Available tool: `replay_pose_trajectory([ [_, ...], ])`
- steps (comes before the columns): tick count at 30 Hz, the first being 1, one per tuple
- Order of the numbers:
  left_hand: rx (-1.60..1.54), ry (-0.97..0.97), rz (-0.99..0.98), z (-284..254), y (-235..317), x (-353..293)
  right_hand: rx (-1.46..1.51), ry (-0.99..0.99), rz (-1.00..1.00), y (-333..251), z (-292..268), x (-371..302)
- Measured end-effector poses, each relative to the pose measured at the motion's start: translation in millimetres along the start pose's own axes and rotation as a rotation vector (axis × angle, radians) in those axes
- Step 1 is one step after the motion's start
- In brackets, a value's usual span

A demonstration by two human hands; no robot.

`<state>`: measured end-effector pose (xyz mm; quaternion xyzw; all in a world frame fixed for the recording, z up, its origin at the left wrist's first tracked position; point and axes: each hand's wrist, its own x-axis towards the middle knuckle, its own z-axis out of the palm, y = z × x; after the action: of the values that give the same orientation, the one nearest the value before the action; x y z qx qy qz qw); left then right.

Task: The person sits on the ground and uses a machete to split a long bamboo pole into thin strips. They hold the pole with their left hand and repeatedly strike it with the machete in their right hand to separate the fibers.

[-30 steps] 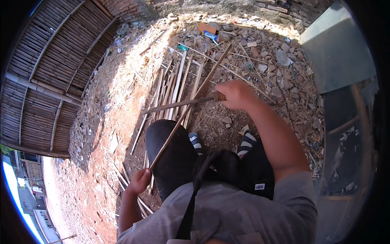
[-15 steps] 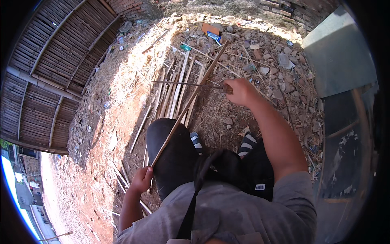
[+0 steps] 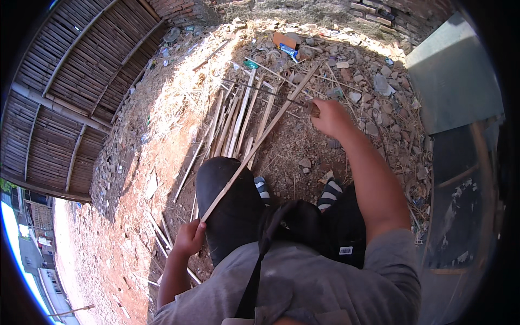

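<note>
My left hand (image 3: 189, 238) grips the lower end of a long bamboo strip (image 3: 259, 146). The strip slants up and to the right across my bent knee, its far end over the ground. My right hand (image 3: 330, 116) is closed around the brown handle of a long, thin-bladed knife (image 3: 260, 90). Its dark blade points left and crosses the strip near the far end; whether the two touch I cannot tell. Beneath lies a bundle of bamboo strips (image 3: 236, 119) on the dirt.
Rubble (image 3: 374, 103) and litter cover the ground at the right, with a blue wrapper (image 3: 288, 52) at the far side. A bamboo-slat wall (image 3: 70, 81) stands left, a brick wall (image 3: 387, 16) behind, a grey sheet panel (image 3: 457, 76) right. Several loose sticks (image 3: 162, 235) lie beside my left hand.
The knife has tilted, its tip swinging away from me and slightly right. My right hand has shifted a little right. The strip's far end has moved slightly right; my left hand stays almost still.
</note>
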<state>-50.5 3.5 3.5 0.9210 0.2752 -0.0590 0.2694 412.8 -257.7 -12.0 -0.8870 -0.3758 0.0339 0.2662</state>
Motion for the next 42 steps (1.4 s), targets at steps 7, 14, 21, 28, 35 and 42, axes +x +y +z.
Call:
replay_pose_trajectory([
  [7,-0.083,-0.044,-0.052,-2,3,-2,-0.087,-0.068,-0.203,-31,0,-12],
  [14,-0.076,-0.034,-0.027,2,-3,2,0.104,0.034,0.049,20,0,1],
  [21,-0.131,-0.065,-0.064,2,-5,0,-0.026,-0.073,-0.032,-23,-17,-7],
  [28,-0.062,-0.019,-0.02,6,-8,1,0.065,-0.023,0.064,6,-16,-5],
  [35,-0.062,-0.012,-0.035,5,-7,2,0.085,0.126,0.092,13,-18,-3],
  [42,-0.024,0.014,-0.004,7,-6,-2,-0.176,-0.128,-0.238,-39,-23,-15],
])
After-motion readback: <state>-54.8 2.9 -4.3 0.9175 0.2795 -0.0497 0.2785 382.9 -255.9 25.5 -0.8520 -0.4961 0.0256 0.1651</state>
